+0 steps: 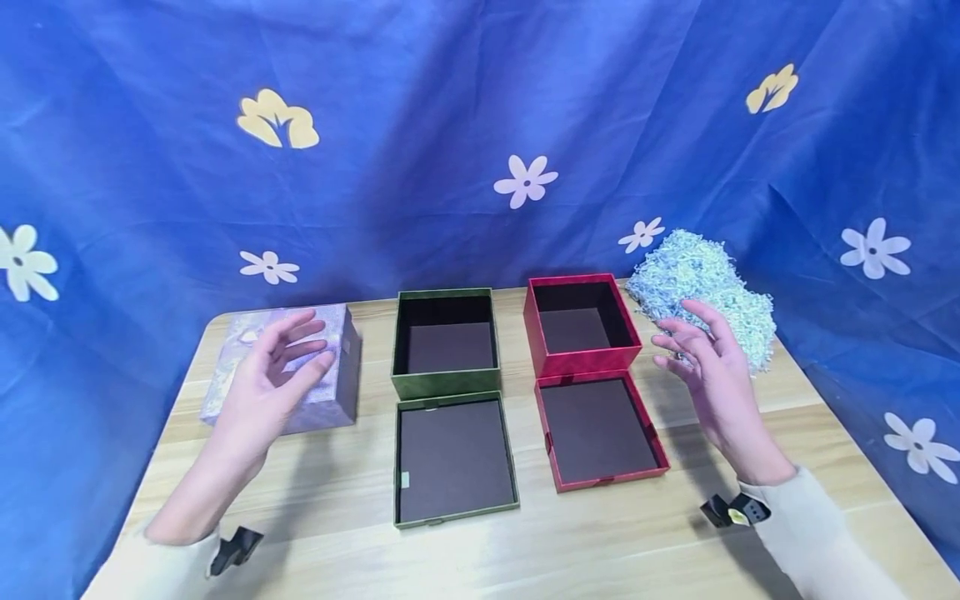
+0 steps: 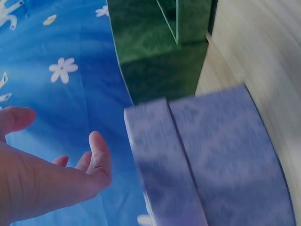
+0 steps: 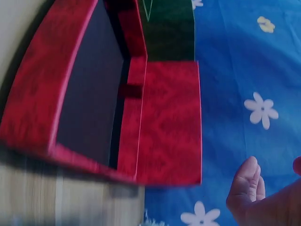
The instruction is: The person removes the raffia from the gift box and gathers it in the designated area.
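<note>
My left hand hovers over a lavender patterned box at the table's left, fingers loosely bent and holding nothing. In the left wrist view the lidded box lies beside that hand. My right hand is raised in front of a heap of light blue shredded paper, its fingers relaxed with nothing in them. Between the hands stand a green box and a red box, both uncovered with dark insides. Their lids, the green lid and red lid, lie inner side up in front of them.
A pale wooden table carries everything. Behind it hangs a blue cloth with white flowers and yellow shapes, which also falls along both sides. Dark wrist cameras sit at both cuffs.
</note>
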Motion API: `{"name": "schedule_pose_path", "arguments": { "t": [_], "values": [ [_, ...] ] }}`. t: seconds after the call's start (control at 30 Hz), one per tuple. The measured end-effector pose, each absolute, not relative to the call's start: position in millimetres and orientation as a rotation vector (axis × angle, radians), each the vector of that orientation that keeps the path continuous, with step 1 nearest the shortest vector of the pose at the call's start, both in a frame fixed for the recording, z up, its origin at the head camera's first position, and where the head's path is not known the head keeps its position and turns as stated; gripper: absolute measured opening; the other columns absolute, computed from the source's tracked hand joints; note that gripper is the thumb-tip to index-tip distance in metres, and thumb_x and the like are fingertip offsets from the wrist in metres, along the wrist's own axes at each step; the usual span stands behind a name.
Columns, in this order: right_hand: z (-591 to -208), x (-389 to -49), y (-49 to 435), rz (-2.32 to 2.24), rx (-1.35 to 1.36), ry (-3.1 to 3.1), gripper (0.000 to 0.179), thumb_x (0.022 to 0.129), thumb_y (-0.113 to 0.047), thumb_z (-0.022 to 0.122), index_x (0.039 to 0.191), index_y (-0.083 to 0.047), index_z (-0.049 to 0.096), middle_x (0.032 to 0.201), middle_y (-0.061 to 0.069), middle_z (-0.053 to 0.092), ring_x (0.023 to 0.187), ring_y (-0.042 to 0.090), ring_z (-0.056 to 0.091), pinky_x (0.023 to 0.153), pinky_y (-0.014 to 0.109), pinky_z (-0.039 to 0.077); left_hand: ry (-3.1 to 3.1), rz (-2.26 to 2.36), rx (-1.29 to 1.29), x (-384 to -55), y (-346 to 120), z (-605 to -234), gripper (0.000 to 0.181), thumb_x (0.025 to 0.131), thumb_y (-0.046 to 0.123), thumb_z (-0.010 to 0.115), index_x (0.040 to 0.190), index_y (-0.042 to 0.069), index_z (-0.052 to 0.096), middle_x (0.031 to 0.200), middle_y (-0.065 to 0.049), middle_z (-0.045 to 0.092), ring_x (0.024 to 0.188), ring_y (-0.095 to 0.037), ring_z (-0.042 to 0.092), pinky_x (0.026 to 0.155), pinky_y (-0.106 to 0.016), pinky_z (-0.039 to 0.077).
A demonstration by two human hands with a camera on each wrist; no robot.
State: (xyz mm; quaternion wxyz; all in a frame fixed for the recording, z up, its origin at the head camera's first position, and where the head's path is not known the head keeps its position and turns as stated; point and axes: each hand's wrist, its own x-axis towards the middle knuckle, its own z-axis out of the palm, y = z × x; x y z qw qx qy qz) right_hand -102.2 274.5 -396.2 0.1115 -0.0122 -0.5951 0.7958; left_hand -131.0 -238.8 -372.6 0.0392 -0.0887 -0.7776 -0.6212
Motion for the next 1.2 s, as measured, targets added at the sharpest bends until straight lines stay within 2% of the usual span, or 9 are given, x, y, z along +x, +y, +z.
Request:
{"name": "schedule_pose_path", "arguments": {
  "t": [0.2,0.4,0.5,0.87,1.03,1.2],
  "values": [
    [-396.2,-103.1,253.7,2.344,-0.027,-1.829,0.035,0.115,-0.009,0.055,0.149,-0.014,0.055,0.124,0.013,0.073,0.105,0.022,0.075,0.088,0.033,0.063,-2.254,-1.987,-0.289,-120.5,-265.1,-377.7,0.056,0.107,-0.002,0.067,0.157,0.019,0.055,0.146,0.004,0.059,0.130,-0.012,0.056,0.098,-0.014,0.047],
    [-392.1,-106.1,235.8,2.331,-0.014,-1.896,0.038,0.114,-0.010,0.056,0.151,-0.015,0.054,0.120,0.010,0.073,0.105,0.021,0.073,0.086,0.034,0.064,-2.125,-2.064,-0.265,-114.2,-288.3,-381.7,0.054,0.105,-0.008,0.065,0.154,0.013,0.058,0.143,0.001,0.063,0.129,-0.010,0.058,0.094,-0.013,0.051],
    [-389.7,-106.1,226.1,2.356,-0.003,-1.886,0.038,0.114,-0.010,0.056,0.151,-0.015,0.054,0.120,0.013,0.072,0.105,0.022,0.073,0.085,0.034,0.064,-2.068,-2.093,-0.247,-113.5,-299.2,-386.1,0.053,0.105,-0.010,0.064,0.153,0.011,0.058,0.141,0.000,0.064,0.129,-0.010,0.059,0.094,-0.012,0.052],
    [-386.5,-111.5,192.2,2.408,0.051,-1.940,0.048,0.109,0.000,0.048,0.155,-0.012,0.051,0.121,0.016,0.070,0.106,0.031,0.071,0.086,0.036,0.064,-1.935,-2.190,-0.109,-118.1,-331.5,-400.7,0.047,0.105,-0.012,0.064,0.145,0.011,0.064,0.132,-0.001,0.068,0.115,-0.007,0.066,0.087,-0.013,0.055],
    [-386.5,-115.0,176.0,2.443,0.098,-1.942,0.050,0.107,0.000,0.048,0.156,-0.010,0.050,0.120,0.016,0.069,0.105,0.029,0.072,0.085,0.037,0.064,-1.842,-2.219,-0.049,-121.3,-338.2,-402.1,0.042,0.104,-0.014,0.062,0.139,0.008,0.068,0.122,-0.002,0.072,0.104,-0.008,0.070,0.080,-0.015,0.057],
    [-386.6,-118.6,155.1,2.484,0.135,-1.924,0.053,0.105,0.001,0.048,0.158,-0.003,0.047,0.119,0.018,0.069,0.101,0.026,0.071,0.082,0.037,0.064,-1.832,-2.187,0.086,-124.2,-347.2,-403.3,0.038,0.104,-0.011,0.064,0.135,0.009,0.072,0.116,0.001,0.074,0.103,-0.005,0.070,0.078,-0.014,0.057]
  ]
}}
